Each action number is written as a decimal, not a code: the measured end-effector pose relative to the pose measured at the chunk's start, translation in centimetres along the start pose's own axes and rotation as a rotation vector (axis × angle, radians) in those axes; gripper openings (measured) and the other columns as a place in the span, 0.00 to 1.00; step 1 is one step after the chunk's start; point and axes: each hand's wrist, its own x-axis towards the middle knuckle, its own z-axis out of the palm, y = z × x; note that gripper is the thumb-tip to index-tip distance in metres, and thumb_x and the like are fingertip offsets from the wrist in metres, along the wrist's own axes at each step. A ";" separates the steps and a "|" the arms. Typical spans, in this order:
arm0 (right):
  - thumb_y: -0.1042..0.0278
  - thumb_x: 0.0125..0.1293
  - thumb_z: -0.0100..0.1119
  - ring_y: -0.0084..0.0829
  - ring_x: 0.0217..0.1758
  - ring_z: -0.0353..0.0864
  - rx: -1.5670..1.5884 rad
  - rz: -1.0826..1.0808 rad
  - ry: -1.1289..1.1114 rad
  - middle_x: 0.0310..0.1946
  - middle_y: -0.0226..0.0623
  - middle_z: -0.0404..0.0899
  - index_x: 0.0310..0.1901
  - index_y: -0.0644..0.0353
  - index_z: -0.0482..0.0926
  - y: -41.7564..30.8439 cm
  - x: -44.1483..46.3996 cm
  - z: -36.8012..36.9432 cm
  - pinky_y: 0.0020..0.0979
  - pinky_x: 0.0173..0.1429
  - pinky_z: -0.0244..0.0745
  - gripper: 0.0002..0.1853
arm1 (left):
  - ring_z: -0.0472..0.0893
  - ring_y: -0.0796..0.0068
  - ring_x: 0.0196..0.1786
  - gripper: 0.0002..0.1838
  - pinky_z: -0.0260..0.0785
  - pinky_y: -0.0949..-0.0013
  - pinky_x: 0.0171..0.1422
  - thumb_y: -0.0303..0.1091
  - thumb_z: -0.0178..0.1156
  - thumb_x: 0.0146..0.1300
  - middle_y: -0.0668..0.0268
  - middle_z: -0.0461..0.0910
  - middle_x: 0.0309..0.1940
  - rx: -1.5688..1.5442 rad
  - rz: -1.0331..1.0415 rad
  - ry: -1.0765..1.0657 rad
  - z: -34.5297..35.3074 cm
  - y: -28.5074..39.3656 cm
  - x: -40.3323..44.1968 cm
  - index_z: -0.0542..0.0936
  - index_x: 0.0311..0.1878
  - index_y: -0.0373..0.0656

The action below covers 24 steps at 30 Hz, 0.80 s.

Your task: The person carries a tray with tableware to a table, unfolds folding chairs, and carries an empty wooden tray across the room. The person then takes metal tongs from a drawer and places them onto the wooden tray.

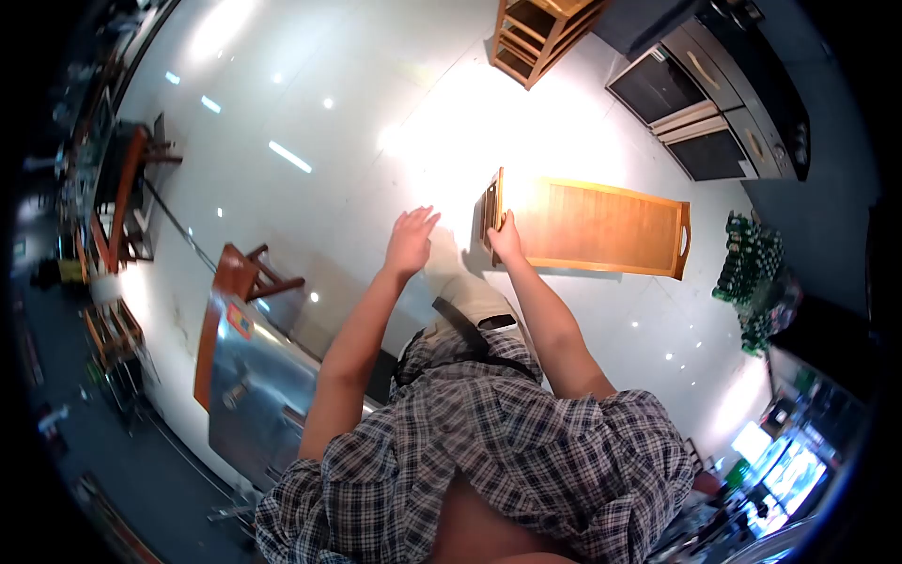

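My right hand (507, 241) grips the near end of a long wooden cart (606, 226), its fingers at the upright slatted end piece. The cart's flat top reaches away to the right and ends in a raised board with a handle slot. To the left, my left hand (412, 241) hovers over the pale floor with its fingers apart, touching nothing. A gap lies between this hand and the cart's end.
A wooden shelf unit (545, 38) stands at the top, beside ovens (700, 89). Green bottles (747, 273) are grouped at the right. A covered table (263, 385) and a wooden chair (235, 273) are at the left. A lit screen (794, 475) is lower right.
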 end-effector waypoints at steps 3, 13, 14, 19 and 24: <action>0.74 0.54 0.49 0.47 0.53 0.72 -0.030 0.062 0.063 0.51 0.55 0.71 0.62 0.64 0.57 1.0 -1.5 2.0 0.37 0.56 0.67 0.31 | 0.63 0.63 0.64 0.26 0.49 0.55 0.69 0.21 0.48 0.49 0.61 0.67 0.59 0.009 0.093 -0.168 -0.3 -0.2 0.8 0.70 0.55 0.46; 0.75 0.52 0.44 0.49 0.45 0.76 0.228 -0.154 0.500 0.39 0.50 0.77 0.48 0.61 0.71 -0.7 -4.1 9.6 0.40 0.48 0.70 0.19 | 0.55 0.67 0.69 0.22 0.41 0.52 0.71 0.35 0.49 0.61 0.66 0.60 0.64 0.267 0.479 -0.695 -0.6 -2.3 6.9 0.67 0.60 0.51; 0.74 0.51 0.46 0.47 0.45 0.75 0.251 -0.113 0.578 0.39 0.48 0.77 0.47 0.61 0.71 -2.1 -4.7 10.0 0.41 0.49 0.69 0.18 | 0.54 0.67 0.69 0.21 0.42 0.49 0.71 0.35 0.45 0.62 0.66 0.60 0.65 0.347 0.550 -0.716 -0.5 -2.2 7.6 0.67 0.60 0.50; 0.69 0.49 0.54 0.41 0.63 0.60 -0.168 0.440 0.531 0.55 0.39 0.67 0.51 0.55 0.70 -5.5 -3.5 15.4 0.49 0.61 0.56 0.23 | 0.50 0.69 0.71 0.25 0.39 0.46 0.70 0.34 0.41 0.63 0.68 0.51 0.69 0.730 0.898 -0.913 3.0 -6.8 10.8 0.58 0.65 0.50; 0.66 0.44 0.63 0.45 0.63 0.58 -0.363 0.389 0.805 0.58 0.39 0.62 0.60 0.53 0.63 -7.0 -5.0 15.6 0.51 0.61 0.57 0.37 | 0.45 0.71 0.72 0.29 0.37 0.45 0.71 0.33 0.42 0.62 0.71 0.46 0.70 0.798 1.075 -0.994 7.3 -6.9 11.5 0.53 0.68 0.51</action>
